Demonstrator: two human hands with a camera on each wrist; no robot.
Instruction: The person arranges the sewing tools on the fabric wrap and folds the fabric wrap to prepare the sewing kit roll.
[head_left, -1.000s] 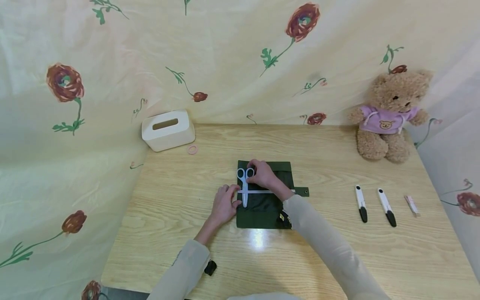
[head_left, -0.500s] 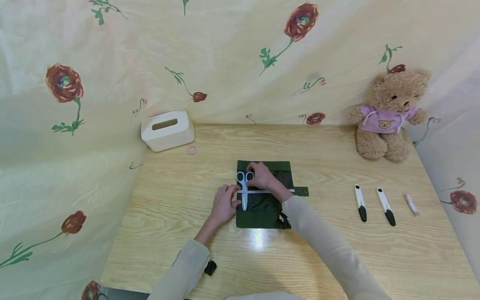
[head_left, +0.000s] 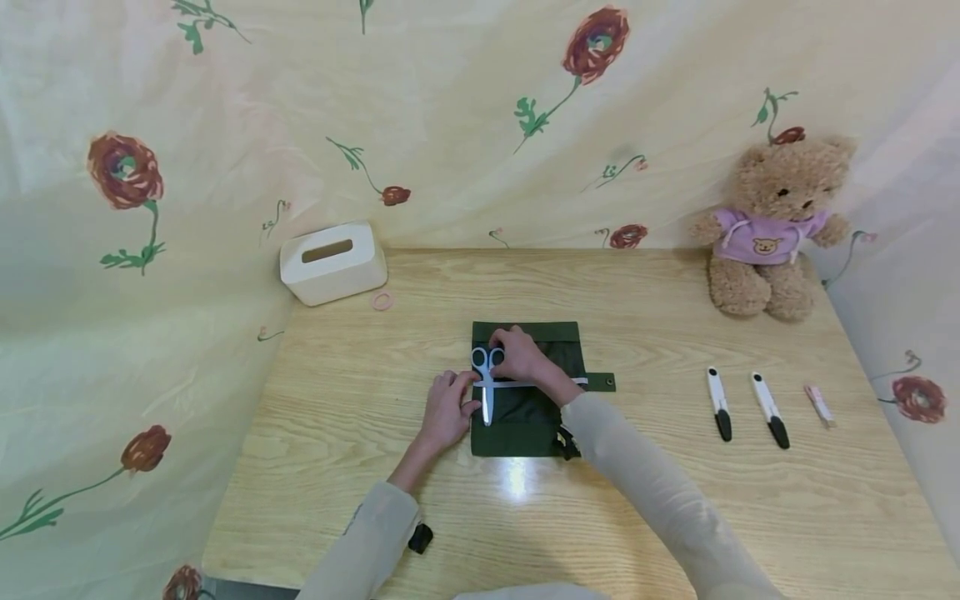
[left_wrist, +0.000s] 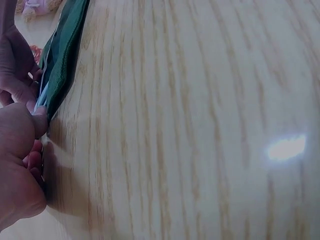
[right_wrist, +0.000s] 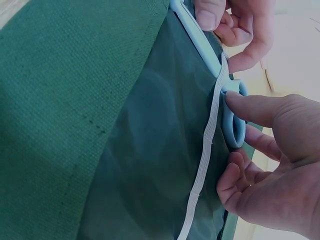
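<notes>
Touching the left edge of the pouch (head_left: 517,442), my left hand (head_left: 447,408) is nearest; I can't tell whether its fingers clamp. Beyond, my right hand (head_left: 520,357) pinches the scissors (head_left: 487,400) by the handle, their blades under the white band (right_wrist: 195,192). Farthest sits a bear (head_left: 767,242).

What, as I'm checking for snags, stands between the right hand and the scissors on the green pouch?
Nothing visible: the right hand grips the scissors by one handle loop. The white elastic strap crosses over them near the handles, and the left hand holds the edge of the green pouch; neither lies between.
</notes>
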